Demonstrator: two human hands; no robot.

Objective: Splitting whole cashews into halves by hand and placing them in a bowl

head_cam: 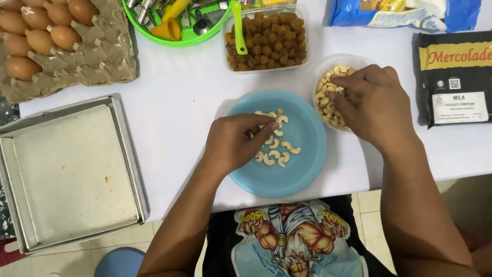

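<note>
A blue plate [307, 154] lies at the table's front edge with several cashew halves [279, 154] spread on it. My left hand [233, 141] rests over the plate's left side, fingertips pinched on a cashew among the others. To the right stands a clear round tub of cashews [328, 87]. My right hand [371, 102] reaches into that tub, fingers curled down among the nuts; what they hold is hidden.
A square metal baking tin [66, 174] sits at the left. A cardboard egg tray [102, 56] with brown eggs is at the back left. Behind the plate are a green basket of cutters [189, 33], a tub of brown balls [269, 38], a blue bag [405, 15] and a black chocolate packet [453, 77].
</note>
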